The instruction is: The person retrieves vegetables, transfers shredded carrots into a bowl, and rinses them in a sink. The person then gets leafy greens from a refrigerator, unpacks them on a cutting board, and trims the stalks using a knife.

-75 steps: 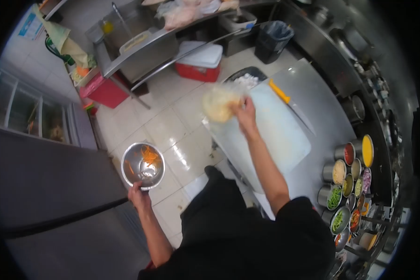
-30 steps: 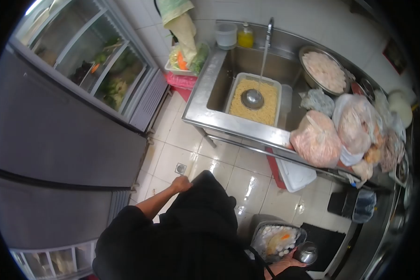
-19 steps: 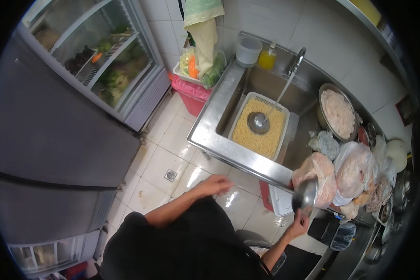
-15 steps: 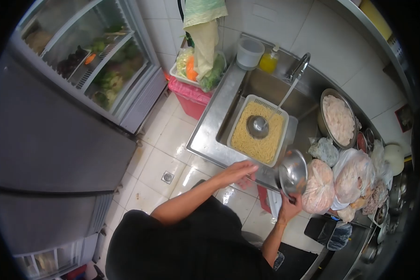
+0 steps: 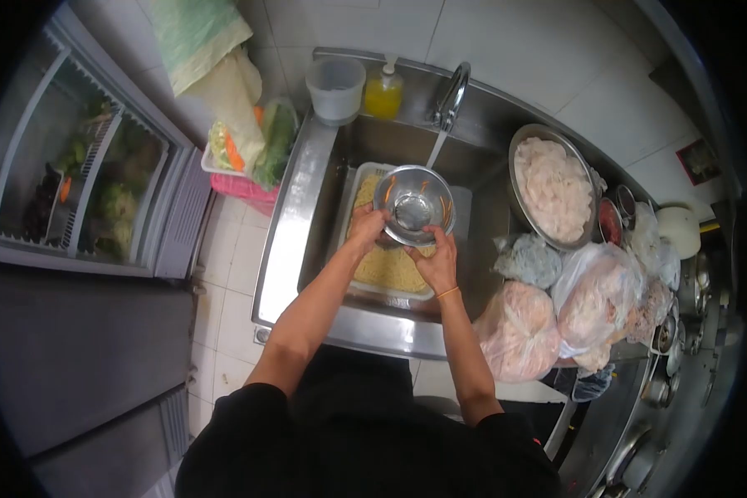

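A shiny metal bowl is held over the sink with both of my hands. My left hand grips its left side, and my right hand grips the near right edge, fingers at the rim. Small orange bits cling to the inside of the bowl. From the tap a stream of water falls towards the bowl's far edge. Beneath the bowl, a white basket of yellow noodles stands in the sink, partly covered by the bowl and my hands.
On the right of the counter stand a large bowl of pale meat and several plastic bags of meat. A clear tub and a yellow soap bottle are behind the sink. Vegetables and a fridge are to the left.
The bowl has moved from the counter's right front edge to over the noodle basket. My left hand, empty before, now grips it too. The camera view has shifted.
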Demonstrator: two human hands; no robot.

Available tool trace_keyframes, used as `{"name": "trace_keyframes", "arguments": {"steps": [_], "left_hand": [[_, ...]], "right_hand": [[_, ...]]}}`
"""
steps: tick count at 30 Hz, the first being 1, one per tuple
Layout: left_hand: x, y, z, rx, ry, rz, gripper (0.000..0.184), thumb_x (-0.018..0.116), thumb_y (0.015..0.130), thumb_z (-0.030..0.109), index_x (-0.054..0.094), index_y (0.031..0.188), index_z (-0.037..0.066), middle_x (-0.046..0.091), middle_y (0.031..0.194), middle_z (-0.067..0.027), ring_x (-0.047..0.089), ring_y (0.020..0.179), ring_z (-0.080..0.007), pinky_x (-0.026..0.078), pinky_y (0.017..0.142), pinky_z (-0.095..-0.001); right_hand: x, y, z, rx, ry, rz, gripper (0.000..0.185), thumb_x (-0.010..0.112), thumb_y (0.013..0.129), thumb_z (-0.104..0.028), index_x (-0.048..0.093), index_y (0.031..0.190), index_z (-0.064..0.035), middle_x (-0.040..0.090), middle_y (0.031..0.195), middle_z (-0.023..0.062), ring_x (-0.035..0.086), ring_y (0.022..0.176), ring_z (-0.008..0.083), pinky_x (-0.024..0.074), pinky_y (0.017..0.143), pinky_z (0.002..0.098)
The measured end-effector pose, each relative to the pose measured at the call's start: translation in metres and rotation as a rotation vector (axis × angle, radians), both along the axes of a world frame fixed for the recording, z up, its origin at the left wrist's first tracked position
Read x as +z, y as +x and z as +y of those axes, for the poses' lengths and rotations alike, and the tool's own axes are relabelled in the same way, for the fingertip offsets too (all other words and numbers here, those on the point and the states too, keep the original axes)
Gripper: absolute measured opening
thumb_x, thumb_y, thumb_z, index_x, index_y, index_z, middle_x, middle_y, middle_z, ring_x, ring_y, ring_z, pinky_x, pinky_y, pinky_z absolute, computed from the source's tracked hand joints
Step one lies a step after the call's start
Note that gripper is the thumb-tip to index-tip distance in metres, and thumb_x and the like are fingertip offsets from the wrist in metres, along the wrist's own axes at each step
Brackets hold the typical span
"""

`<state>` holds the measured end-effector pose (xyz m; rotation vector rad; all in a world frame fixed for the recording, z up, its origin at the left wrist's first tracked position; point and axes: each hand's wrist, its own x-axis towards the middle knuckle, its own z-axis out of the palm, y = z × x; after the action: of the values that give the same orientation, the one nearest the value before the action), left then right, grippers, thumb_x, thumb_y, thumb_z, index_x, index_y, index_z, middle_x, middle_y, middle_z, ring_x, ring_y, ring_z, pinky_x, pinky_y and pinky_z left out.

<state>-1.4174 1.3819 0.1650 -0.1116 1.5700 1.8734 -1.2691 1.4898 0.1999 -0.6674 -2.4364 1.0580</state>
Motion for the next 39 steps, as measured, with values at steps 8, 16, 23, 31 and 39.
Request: {"name": "trace_keyframes", "arguments": {"steps": [8,16,23,31,39], "left_hand": [[-0.030,-0.043,0.052,0.053,-0.045,0.018,0.015,0.055,0.069,0.000,0.065,0.081,-0.001,0.060,0.066,-0.0062,0.056,0.053,-0.0144,0.042,0.042,-0.0291],[-0.034,-0.051,0.066,-0.002,-0.039,0.067,0.021,0.054,0.072,-0.003,0.067,0.088,-0.003,0.065,0.073,-0.0066,0.057,0.060,-0.0132,0.044,0.053,-0.0281],[-0.030,-0.040,0.071,-0.143,-0.133,0.149,0.014,0.054,0.068,-0.002,0.065,0.075,-0.002,0.061,0.067,-0.0039,0.053,0.058,-0.0121,0.042,0.052,-0.0290],[-0.033,0.010,0.073,-0.314,-0.038,0.126,0.010,0.057,0.068,-0.002,0.065,0.074,-0.002,0.061,0.066,-0.0027,0.052,0.057,-0.0100,0.040,0.050,-0.0269],[0.012,0.118,0.034,-0.442,0.008,0.156,0.007,0.058,0.069,-0.001,0.064,0.071,-0.001,0.058,0.060,-0.0018,0.052,0.054,-0.0108,0.041,0.048,-0.0287]], "right_hand": [[-0.012,-0.035,0.047,0.003,0.039,0.112,0.083,0.067,0.064,-0.004,0.032,0.139,-0.0061,0.015,0.151,0.0286,0.013,0.142,0.0431,0.0161,0.116,0.0457],[-0.028,-0.055,0.090,0.005,-0.113,0.228,0.056,0.059,0.075,-0.001,0.047,0.129,-0.0040,0.035,0.146,0.0215,0.033,0.135,0.0404,0.0300,0.110,0.0431],[-0.036,-0.034,0.087,-0.036,0.285,0.058,0.044,0.062,0.077,-0.001,0.054,0.120,-0.0035,0.047,0.135,0.0198,0.044,0.124,0.0390,0.0381,0.103,0.0414],[-0.010,-0.021,0.067,0.007,0.225,0.018,0.047,0.063,0.077,-0.002,0.053,0.123,-0.0049,0.051,0.128,0.0197,0.049,0.114,0.0395,0.0407,0.098,0.0436],[0.010,0.082,0.024,0.171,0.036,-0.231,0.035,0.064,0.070,0.000,0.060,0.105,-0.0041,0.057,0.108,0.0179,0.052,0.104,0.0395,0.0430,0.089,0.0455]]}}
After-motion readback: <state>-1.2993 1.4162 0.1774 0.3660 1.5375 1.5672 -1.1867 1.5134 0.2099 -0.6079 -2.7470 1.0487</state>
